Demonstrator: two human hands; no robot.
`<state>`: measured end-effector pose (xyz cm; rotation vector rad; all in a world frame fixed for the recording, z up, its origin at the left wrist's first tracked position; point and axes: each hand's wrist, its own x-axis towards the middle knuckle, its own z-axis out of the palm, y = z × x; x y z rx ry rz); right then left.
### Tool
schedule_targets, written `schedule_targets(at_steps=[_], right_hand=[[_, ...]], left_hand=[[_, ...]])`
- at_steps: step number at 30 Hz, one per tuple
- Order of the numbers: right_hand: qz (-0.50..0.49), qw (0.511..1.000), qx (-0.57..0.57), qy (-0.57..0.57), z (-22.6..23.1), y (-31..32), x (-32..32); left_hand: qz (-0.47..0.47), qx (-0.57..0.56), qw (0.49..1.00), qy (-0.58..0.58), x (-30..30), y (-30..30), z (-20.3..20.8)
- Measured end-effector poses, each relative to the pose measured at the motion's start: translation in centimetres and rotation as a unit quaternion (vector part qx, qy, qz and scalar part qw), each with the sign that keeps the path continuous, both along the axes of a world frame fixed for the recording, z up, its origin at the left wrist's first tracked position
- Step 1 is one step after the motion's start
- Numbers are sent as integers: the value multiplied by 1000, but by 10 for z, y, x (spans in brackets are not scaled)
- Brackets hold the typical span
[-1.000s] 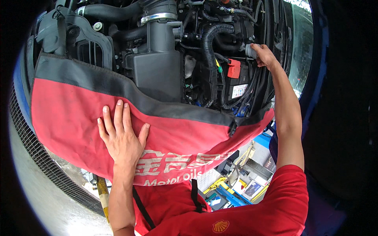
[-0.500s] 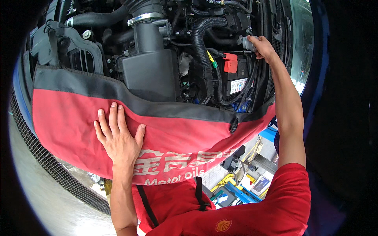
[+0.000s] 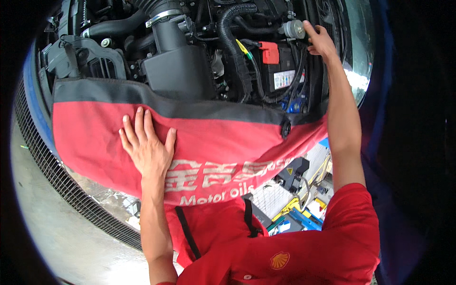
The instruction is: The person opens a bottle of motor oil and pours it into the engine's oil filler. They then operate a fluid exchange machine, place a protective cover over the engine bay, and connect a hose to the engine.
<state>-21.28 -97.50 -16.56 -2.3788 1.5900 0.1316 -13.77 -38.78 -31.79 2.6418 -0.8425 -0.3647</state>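
My left hand (image 3: 151, 152) lies flat, fingers spread, on a red fender cover (image 3: 213, 137) with a black upper border, draped over the car's front edge. At the far right of the engine bay, my right hand (image 3: 323, 42) is beside a round grey cap-like part (image 3: 295, 29). Its index finger is at the part's right edge; whether it touches cannot be told. The fingers are apart and slightly bent, and the round part shows whole. Nearer than that hand sits a black battery (image 3: 285, 66) with a red terminal cover (image 3: 270, 52).
A black air-filter box (image 3: 178, 73) and a ribbed black hose (image 3: 227, 35) fill the bay's middle. The windshield (image 3: 358, 47) borders the right side. Below the cover are a floor grating (image 3: 90, 209) on the left and a blue and yellow equipment area (image 3: 299, 213) on the right.
My right hand has loosened from around the grey round part and shifted to its right side, uncovering it. The view has shifted slightly; my left hand stays on the cover.
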Motion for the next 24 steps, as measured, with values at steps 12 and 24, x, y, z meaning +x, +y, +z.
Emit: schedule_targets(at_steps=[12, 24], right_hand=[[-287, 894, 149, -311, 25, 410, -296], [-547, 788, 206, -193, -27, 618, -502]], left_hand=[[-42, -89, 992, -82, -1, 2, -10], [-79, -41, 988, -125, 3, 8, -35]])
